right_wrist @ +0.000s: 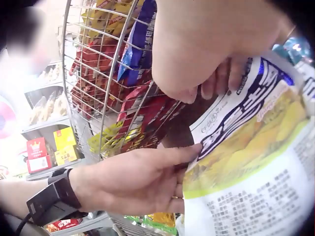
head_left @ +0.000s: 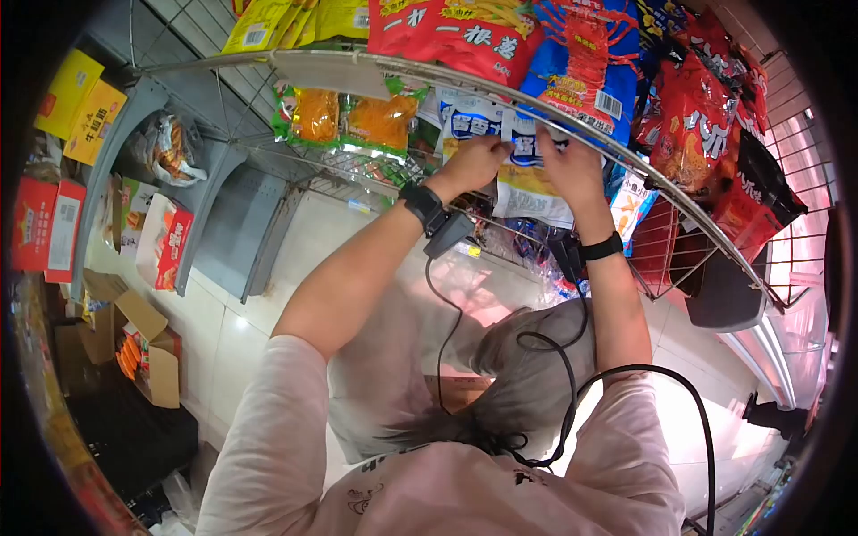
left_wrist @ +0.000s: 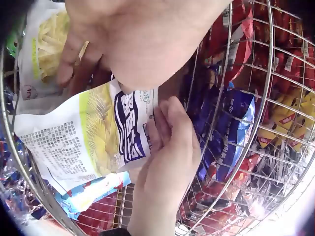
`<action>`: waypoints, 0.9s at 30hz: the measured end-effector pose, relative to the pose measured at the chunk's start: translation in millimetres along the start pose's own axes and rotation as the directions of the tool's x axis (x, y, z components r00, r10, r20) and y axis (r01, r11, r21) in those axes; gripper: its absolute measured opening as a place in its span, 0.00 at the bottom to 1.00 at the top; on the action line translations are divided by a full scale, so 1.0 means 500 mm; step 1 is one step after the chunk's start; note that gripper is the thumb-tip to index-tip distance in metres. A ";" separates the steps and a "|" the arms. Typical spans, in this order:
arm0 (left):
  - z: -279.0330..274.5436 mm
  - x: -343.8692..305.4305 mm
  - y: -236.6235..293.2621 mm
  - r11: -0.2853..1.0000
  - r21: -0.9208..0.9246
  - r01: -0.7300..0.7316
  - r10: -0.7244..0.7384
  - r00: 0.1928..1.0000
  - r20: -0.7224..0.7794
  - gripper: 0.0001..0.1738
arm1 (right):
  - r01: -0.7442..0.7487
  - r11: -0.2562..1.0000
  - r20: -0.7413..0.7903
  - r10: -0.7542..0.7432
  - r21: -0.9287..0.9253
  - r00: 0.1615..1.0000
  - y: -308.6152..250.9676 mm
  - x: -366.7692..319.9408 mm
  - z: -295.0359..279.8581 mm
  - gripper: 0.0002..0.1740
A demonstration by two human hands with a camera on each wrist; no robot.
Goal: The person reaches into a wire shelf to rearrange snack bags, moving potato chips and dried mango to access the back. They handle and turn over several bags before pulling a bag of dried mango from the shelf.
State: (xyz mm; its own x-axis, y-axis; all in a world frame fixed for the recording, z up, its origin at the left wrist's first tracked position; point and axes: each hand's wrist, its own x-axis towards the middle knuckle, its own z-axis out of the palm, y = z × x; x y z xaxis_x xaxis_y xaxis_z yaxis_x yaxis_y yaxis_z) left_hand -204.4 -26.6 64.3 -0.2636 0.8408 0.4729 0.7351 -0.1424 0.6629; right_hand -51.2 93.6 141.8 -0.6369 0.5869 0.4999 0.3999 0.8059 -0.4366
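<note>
A white snack bag (head_left: 534, 198) with dark blue lettering and yellow pieces pictured on it stands upright at the front of a wire rack. My left hand (head_left: 475, 166) pinches one side edge, its thumb (right_wrist: 183, 154) on the printed face and the other fingers behind. At the opposite upper corner, my right hand (head_left: 572, 174) holds the same snack bag (left_wrist: 106, 132), fingertips (left_wrist: 153, 133) at its top edge. A similar white bag (left_wrist: 48, 44) sits right beside it, partly covered by my left hand in the left wrist view.
The upper wire shelf (head_left: 393, 67) curves just above my hands, bearing a red bag (head_left: 478, 36) and a blue bag (head_left: 581, 71). Orange snack packs (head_left: 380, 121) hang left of the hands. A black cable (head_left: 572, 393) loops over my lap. Grey shelves (head_left: 237, 223) stand at left.
</note>
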 end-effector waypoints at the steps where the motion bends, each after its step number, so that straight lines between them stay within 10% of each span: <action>1: -0.008 0.002 0.005 0.991 -0.013 0.130 -0.130 0.992 0.010 0.20 | -0.001 1.000 0.011 0.001 0.000 1.000 -0.004 -0.002 -0.007 0.25; 5: -0.021 0.011 0.020 0.877 -0.182 0.444 -0.424 0.895 0.139 0.19 | -0.062 0.989 0.030 0.067 -0.137 0.997 -0.009 0.006 -0.031 0.30; 9: 0.001 0.001 -0.003 0.982 -0.093 0.166 -0.165 0.986 0.022 0.21 | -0.008 0.998 -0.015 0.007 -0.055 1.000 0.022 0.003 -0.012 0.21; 15: -0.035 0.016 0.048 0.924 -0.126 0.360 -0.335 0.924 0.183 0.20 | -0.055 0.992 0.174 0.075 -0.115 0.982 0.078 0.001 0.027 0.24; 22: -0.026 0.011 0.014 0.984 -0.093 0.151 -0.123 0.959 0.255 0.23 | -0.009 0.991 0.170 0.032 -0.135 0.985 0.067 -0.004 0.030 0.23; 24: -0.026 0.007 0.043 0.787 -0.244 0.567 -0.452 0.798 0.400 0.27 | -0.013 0.997 0.138 0.022 -0.070 0.990 0.061 -0.003 0.022 0.22; 27: -0.019 -0.005 0.049 0.891 -0.350 0.289 -0.185 0.935 0.301 0.31 | -0.008 1.000 0.026 0.008 0.010 1.000 0.040 -0.003 0.009 0.18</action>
State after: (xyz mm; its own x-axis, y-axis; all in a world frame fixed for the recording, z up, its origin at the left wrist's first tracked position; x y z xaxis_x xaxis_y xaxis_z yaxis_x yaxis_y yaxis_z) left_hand -191.6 -37.4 85.1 -0.1943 0.9702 0.1450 0.3607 -0.0668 0.9303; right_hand -45.3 108.6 129.0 -0.6504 0.5909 0.4773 0.3983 0.8003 -0.4482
